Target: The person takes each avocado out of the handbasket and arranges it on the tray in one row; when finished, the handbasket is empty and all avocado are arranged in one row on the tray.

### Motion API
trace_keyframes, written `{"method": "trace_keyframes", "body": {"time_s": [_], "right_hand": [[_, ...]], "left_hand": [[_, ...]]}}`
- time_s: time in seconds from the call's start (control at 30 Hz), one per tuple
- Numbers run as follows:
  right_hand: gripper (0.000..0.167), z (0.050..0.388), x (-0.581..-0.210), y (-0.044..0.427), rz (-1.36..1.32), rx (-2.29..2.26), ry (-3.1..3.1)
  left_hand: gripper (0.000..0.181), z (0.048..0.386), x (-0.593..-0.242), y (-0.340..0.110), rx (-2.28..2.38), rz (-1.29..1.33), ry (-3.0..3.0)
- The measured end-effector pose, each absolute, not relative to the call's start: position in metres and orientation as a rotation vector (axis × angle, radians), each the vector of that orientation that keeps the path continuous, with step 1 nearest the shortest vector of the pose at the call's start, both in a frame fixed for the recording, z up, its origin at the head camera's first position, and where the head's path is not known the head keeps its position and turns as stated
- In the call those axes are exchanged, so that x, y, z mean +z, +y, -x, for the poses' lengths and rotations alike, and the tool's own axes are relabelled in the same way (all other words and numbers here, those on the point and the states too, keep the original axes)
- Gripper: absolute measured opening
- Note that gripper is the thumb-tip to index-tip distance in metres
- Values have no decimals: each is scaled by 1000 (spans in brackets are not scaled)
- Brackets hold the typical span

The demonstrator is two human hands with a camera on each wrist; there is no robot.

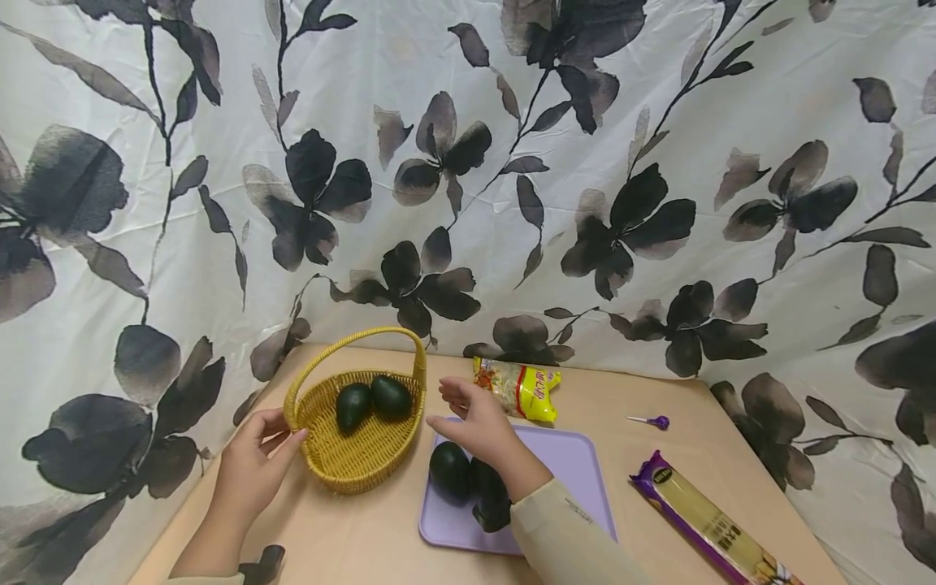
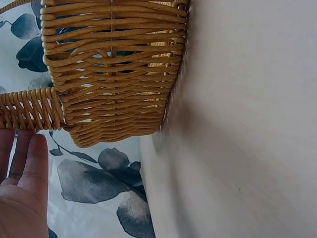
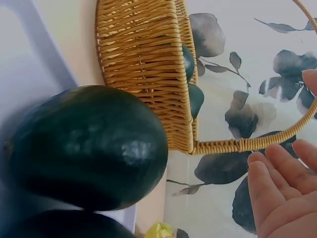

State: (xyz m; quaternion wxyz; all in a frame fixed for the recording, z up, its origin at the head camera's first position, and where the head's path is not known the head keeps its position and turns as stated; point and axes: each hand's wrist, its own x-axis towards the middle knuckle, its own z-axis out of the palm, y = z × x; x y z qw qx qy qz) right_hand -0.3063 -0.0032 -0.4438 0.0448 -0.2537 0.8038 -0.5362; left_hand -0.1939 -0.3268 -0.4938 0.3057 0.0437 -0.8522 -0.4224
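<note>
A yellow wicker basket (image 1: 351,471) with an arched handle holds two dark green avocados (image 1: 354,408), (image 1: 392,397). At its left side is my left hand (image 1: 249,471), its fingertips at the handle's base; in the left wrist view these fingers (image 2: 34,166) look straight beside the handle (image 2: 29,110). Between basket and snack bag, my right hand (image 1: 483,431) hovers with spread, empty fingers, partly over a purple tray (image 1: 563,455). Dark avocados (image 1: 450,473) lie on that tray, some partly hidden by my right forearm; one fills much of the right wrist view (image 3: 89,148).
Behind the tray lies a yellow and red snack bag (image 1: 537,394). To the right are a purple lollipop (image 1: 661,422) and a long purple-edged packet (image 1: 712,524). A dark object (image 1: 270,562) sits at the front left. Floral cloth (image 1: 512,203) hangs behind the table.
</note>
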Motion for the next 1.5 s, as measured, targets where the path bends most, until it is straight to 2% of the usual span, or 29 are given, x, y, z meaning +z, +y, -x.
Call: {"method": "trace_keyframes", "body": {"time_s": [1.0,1.5], "right_hand": [[67,337,-445,-58,815,-1467,2457],[63,368,-460,-91,704,-1347,2533]], "left_hand": [[37,193,-490,-327,-1100,-120,-2294],[38,213,-491,-340,-1118,-113,-2312]]}}
